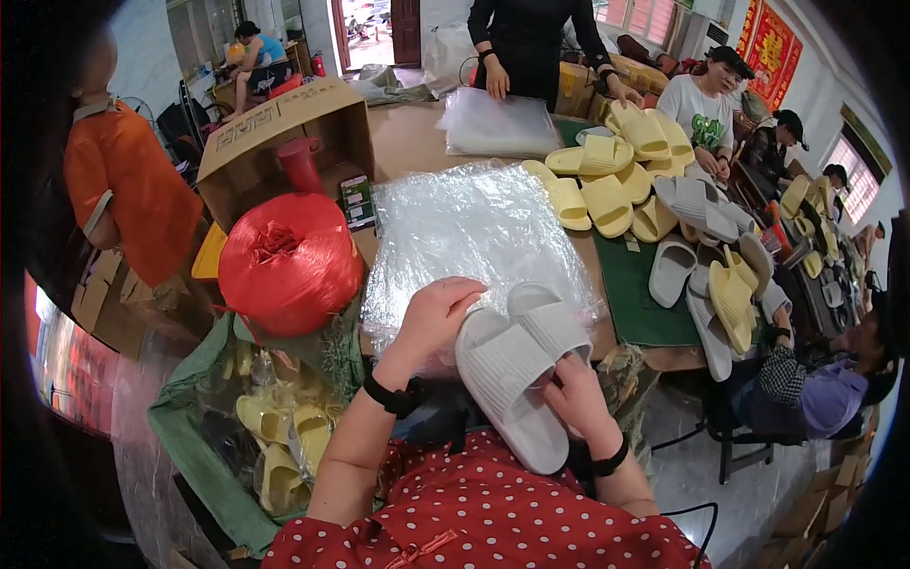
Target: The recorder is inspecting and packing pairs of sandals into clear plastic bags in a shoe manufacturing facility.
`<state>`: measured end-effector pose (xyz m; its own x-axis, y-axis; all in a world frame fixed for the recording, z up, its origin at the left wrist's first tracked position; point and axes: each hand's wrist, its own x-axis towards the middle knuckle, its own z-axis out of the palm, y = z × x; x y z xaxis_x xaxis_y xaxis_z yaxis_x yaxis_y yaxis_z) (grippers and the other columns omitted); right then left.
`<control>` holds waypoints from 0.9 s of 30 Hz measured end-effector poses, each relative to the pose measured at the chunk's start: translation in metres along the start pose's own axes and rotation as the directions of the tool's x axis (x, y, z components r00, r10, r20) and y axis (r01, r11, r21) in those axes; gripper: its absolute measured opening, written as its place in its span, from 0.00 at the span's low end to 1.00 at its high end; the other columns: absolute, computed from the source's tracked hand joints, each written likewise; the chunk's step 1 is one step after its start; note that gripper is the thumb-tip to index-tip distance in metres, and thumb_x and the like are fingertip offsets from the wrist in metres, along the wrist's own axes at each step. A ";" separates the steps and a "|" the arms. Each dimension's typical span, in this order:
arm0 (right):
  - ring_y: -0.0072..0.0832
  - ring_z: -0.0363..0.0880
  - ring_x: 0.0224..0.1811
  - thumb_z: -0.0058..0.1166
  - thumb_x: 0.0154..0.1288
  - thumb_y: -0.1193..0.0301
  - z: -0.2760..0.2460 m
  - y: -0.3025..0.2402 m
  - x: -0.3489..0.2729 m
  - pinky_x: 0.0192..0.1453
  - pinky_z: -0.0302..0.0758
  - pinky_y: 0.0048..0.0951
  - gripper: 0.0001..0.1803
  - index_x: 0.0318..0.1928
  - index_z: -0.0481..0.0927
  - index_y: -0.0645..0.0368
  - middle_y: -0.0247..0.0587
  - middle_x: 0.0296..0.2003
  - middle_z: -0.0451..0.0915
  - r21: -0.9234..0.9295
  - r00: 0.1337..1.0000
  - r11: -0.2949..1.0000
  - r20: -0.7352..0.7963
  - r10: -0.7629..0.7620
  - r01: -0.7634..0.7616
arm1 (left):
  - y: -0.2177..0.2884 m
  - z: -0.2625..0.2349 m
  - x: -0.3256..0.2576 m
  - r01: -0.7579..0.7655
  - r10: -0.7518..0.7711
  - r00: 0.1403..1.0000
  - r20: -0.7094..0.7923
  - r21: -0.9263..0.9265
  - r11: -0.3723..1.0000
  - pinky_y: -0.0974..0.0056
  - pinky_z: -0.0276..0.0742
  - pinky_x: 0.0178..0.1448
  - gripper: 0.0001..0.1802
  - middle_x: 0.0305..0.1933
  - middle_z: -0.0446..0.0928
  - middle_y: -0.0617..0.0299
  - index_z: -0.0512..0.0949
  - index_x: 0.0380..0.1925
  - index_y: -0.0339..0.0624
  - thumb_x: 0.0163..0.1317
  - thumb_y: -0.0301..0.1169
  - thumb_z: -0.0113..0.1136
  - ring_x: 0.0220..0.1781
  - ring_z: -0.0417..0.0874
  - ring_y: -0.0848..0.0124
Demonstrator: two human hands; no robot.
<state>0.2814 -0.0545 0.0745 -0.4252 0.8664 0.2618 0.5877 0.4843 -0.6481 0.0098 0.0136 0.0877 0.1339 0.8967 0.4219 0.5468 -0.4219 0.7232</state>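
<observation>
In front of my body a pair of light grey slippers (507,365) with ribbed straps is held together, toes pointing away. My right hand (578,398) grips the pair, its fingers tucked under a strap and partly hidden. Just left of the toes, my left hand (434,315) is over the near part of a stack of clear plastic bags (474,223). Its fingers are bent and pressed together; whether they pinch a bag cannot be made out. The stack lies on the table.
Yellow slippers (607,204) and grey slippers (671,270) pile up on a green mat (640,308). At left are a red twine roll (289,266), a cardboard box (284,119) and a green sack (204,408) of bagged yellow slippers. Across the table stands a person (531,43).
</observation>
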 end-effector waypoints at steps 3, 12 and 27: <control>0.56 0.78 0.38 0.58 0.63 0.70 0.002 0.001 0.001 0.42 0.76 0.50 0.13 0.44 0.77 0.65 0.57 0.39 0.77 -0.128 0.998 0.992 -0.057 0.007 -0.014 | 0.013 -0.001 -0.002 -0.231 0.232 0.973 0.008 0.152 0.961 0.57 0.78 0.59 0.11 0.50 0.84 0.54 0.86 0.44 0.43 0.62 0.28 0.60 0.54 0.83 0.54; 0.58 0.77 0.38 0.57 0.61 0.70 0.024 0.004 0.042 0.40 0.72 0.54 0.09 0.37 0.78 0.65 0.58 0.34 0.77 -0.171 0.982 0.979 -0.171 0.080 -0.110 | 0.043 0.024 -0.013 -0.409 0.415 0.906 0.082 -0.084 0.909 0.52 0.73 0.69 0.12 0.57 0.82 0.59 0.84 0.45 0.42 0.61 0.24 0.62 0.64 0.79 0.55; 0.55 0.80 0.40 0.53 0.70 0.64 0.078 0.038 0.206 0.45 0.78 0.48 0.13 0.42 0.74 0.64 0.57 0.39 0.76 -0.185 0.891 0.962 -0.443 0.099 -0.198 | 0.037 0.002 -0.026 -0.423 0.423 0.905 0.032 0.005 0.906 0.51 0.71 0.69 0.13 0.56 0.83 0.59 0.84 0.44 0.43 0.58 0.22 0.63 0.64 0.78 0.55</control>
<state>0.1620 0.1328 0.0483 -0.0164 0.8738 0.4859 0.7776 0.3167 -0.5432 0.0280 -0.0251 0.1023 0.3791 0.6377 0.6705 0.4426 -0.7613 0.4738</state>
